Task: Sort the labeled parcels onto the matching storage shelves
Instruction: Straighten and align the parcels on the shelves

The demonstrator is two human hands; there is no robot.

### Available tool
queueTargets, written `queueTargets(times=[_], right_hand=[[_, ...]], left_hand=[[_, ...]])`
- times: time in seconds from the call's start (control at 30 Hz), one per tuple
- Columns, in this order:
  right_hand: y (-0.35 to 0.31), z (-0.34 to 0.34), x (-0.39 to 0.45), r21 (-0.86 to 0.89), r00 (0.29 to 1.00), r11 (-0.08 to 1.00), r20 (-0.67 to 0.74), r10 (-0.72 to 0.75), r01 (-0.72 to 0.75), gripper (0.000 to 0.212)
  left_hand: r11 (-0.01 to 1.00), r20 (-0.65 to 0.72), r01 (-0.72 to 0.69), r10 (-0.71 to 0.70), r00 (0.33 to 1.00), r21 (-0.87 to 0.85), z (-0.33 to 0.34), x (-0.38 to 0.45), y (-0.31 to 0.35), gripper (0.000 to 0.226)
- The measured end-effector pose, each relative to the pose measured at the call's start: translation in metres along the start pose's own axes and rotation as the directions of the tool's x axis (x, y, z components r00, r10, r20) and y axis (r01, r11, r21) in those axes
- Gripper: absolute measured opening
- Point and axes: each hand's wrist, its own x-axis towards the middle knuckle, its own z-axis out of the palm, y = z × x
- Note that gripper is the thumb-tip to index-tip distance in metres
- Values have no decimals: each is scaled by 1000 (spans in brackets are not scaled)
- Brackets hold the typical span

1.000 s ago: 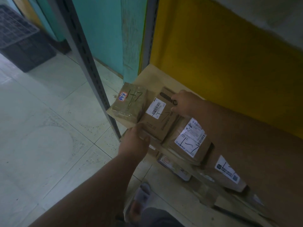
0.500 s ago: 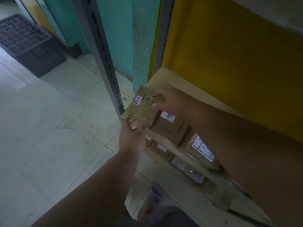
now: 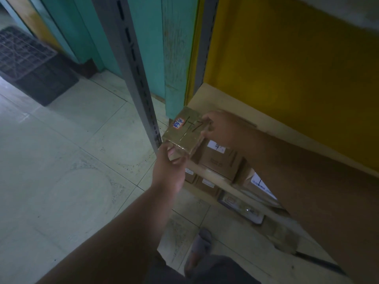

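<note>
A small tape-wrapped brown parcel (image 3: 184, 132) marked "17", with a small label of blue writing, sits at the left end of the wooden shelf (image 3: 221, 103). My left hand (image 3: 171, 167) grips its near corner. My right hand (image 3: 220, 127) holds its far right edge. Beside it on the right lies a cardboard parcel (image 3: 219, 160) with a white label, partly hidden under my right forearm. Another labeled parcel (image 3: 260, 184) shows further right.
A grey slotted upright (image 3: 139, 78) of the rack stands just left of the parcel. More parcels (image 3: 207, 186) lie on the level below. A black crate (image 3: 26, 62) stands on the tiled floor at far left. A yellow wall backs the shelf. My sandaled foot (image 3: 200, 247) is below.
Both hands moved from the middle cardboard parcel to the small "17" parcel at the shelf's left end and now hold it; the view has shifted closer.
</note>
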Motion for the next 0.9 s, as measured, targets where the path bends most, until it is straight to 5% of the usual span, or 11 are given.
queueTargets(times=[0.3,0.37,0.47,0.63,0.8,0.9], right_hand=[[44,-27,0,-280,997,957,-34,70,-77,44],[61,-32,-2,-370,989,919,2,147,-136,51],[74,-29,-5,-407,977,900,70,201,-156,54],[72,-20,-5,-416,985,900,50,166,-131,55],[70,-18,-5,-420,984,898,60,170,-130,55],[69,-19,-7,-426,984,895,54,171,-132,57]], left_hand=[[976,115,89,-114,987,201,26,-14,-17,48],[977,134,145,-166,977,153,35,-16,-18,47],[968,147,248,-241,959,-26,45,-21,-17,12],[952,88,259,-247,965,-165,47,-25,-15,42],[967,40,236,-233,972,-99,43,-20,-21,18],[976,66,207,-203,977,-60,46,-21,-24,41]])
